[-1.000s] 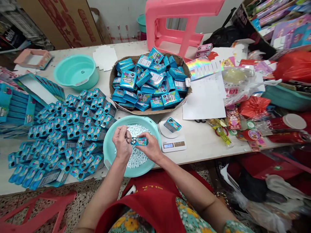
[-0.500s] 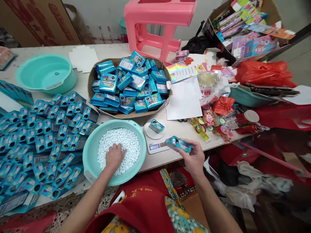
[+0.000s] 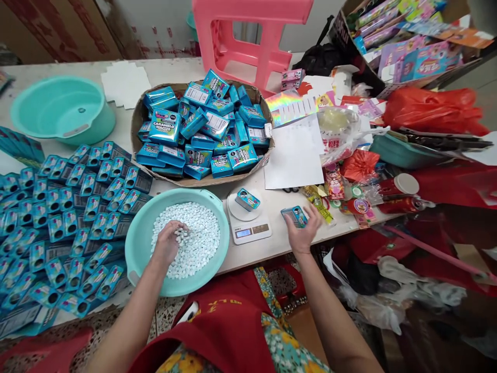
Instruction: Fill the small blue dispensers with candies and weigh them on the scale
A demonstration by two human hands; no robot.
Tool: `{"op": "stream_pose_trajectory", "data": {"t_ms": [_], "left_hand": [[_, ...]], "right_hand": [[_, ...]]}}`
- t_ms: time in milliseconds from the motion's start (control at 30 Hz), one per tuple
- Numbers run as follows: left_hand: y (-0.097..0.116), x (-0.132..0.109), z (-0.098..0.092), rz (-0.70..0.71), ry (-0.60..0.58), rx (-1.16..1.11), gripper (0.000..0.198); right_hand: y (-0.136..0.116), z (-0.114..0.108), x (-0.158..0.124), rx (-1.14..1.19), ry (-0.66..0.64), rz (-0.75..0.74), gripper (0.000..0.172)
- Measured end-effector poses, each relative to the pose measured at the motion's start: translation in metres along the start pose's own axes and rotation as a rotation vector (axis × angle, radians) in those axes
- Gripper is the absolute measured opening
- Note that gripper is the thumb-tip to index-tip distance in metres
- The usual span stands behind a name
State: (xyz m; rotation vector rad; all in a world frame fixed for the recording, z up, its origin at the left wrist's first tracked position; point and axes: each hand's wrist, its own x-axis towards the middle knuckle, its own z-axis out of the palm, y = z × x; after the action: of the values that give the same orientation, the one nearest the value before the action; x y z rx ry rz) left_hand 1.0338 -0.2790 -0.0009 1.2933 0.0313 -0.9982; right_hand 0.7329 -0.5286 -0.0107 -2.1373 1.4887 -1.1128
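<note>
My left hand (image 3: 167,241) is curled in the teal basin (image 3: 135,243), scooping up some of the small white candies (image 3: 198,243) that fill it. To the right of the small white scale (image 3: 248,224), my right hand (image 3: 302,231) grips a small blue candy box (image 3: 294,215) just above the table. Another blue box (image 3: 247,199) lies on the scale's round pan. Behind the basin stands a round cardboard tray (image 3: 136,116) heaped with filled blue boxes (image 3: 202,129).
Several open blue boxes (image 3: 73,207) lie in rows at the left. An empty teal basin (image 3: 62,109) sits at the far left, a pink stool (image 3: 248,36) at the back. White paper (image 3: 294,155), red bags and packaging clutter the right.
My right hand carried the blue box away from the basin, out to the right and down to the table beside the scale. My left hand dropped into the candies and now lifts some.
</note>
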Motion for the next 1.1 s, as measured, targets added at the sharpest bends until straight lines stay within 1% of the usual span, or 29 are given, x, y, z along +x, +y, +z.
{"op": "stream_pose_trajectory", "data": {"t_ms": [33,100,133,167,233,300,367,400,433,500,533,600,667,767,833,900,1000,1100], "left_hand": [[0.002,0.003,0.0,-0.003,0.014,-0.085,0.021],[0.001,0.011,0.0,-0.031,0.051,-0.237,0.024],[-0.001,0.015,0.001,-0.061,0.07,-0.283,0.026],[-0.004,0.019,0.001,-0.104,0.093,-0.301,0.027],[-0.01,0.025,0.003,-0.211,0.122,-0.291,0.028],[-0.013,0.028,0.006,-0.285,0.124,-0.298,0.03],[-0.008,0.024,0.012,-0.28,0.126,-0.347,0.031],[-0.001,0.021,0.016,-0.261,0.129,-0.37,0.03],[0.007,0.016,0.021,-0.236,0.131,-0.388,0.03],[0.029,0.004,0.036,-0.161,0.113,-0.409,0.029],[0.041,-0.003,0.044,-0.11,0.099,-0.414,0.03],[0.062,-0.015,0.061,0.021,0.085,-0.406,0.033],[0.074,-0.024,0.077,0.171,0.105,-0.352,0.038],[0.075,-0.03,0.092,0.345,0.15,-0.228,0.041],[0.069,-0.029,0.096,0.405,0.174,-0.192,0.042],[0.065,-0.028,0.096,0.443,0.202,-0.209,0.043],[0.066,-0.024,0.096,0.449,0.231,-0.251,0.044],[0.072,-0.02,0.094,0.358,0.209,-0.268,0.047]], "right_hand": [[-0.013,0.008,0.0,0.036,-0.069,-0.048,0.056],[-0.036,0.031,0.001,0.118,-0.221,-0.145,0.059],[-0.047,0.044,0.001,0.16,-0.28,-0.156,0.059],[-0.055,0.056,0.003,0.202,-0.333,-0.137,0.058],[-0.07,0.073,0.006,0.271,-0.398,-0.032,0.05],[-0.086,0.073,0.01,0.322,-0.406,0.046,0.043],[-0.104,0.059,0.013,0.356,-0.371,0.025,0.039],[-0.115,0.05,0.012,0.371,-0.36,-0.016,0.038],[-0.127,0.04,0.011,0.388,-0.379,-0.068,0.037],[-0.151,0.026,0.003,0.414,-0.466,-0.176,0.034],[-0.162,0.023,-0.002,0.418,-0.518,-0.22,0.034],[-0.179,0.025,-0.016,0.403,-0.606,-0.285,0.033],[-0.19,0.034,-0.03,0.384,-0.665,-0.322,0.032],[-0.198,0.049,-0.046,0.388,-0.722,-0.334,0.033],[-0.199,0.054,-0.05,0.397,-0.734,-0.328,0.034],[-0.2,0.056,-0.052,0.4,-0.735,-0.33,0.034],[-0.201,0.056,-0.051,0.407,-0.733,-0.315,0.034],[-0.201,0.055,-0.048,0.434,-0.739,-0.267,0.032]]}}
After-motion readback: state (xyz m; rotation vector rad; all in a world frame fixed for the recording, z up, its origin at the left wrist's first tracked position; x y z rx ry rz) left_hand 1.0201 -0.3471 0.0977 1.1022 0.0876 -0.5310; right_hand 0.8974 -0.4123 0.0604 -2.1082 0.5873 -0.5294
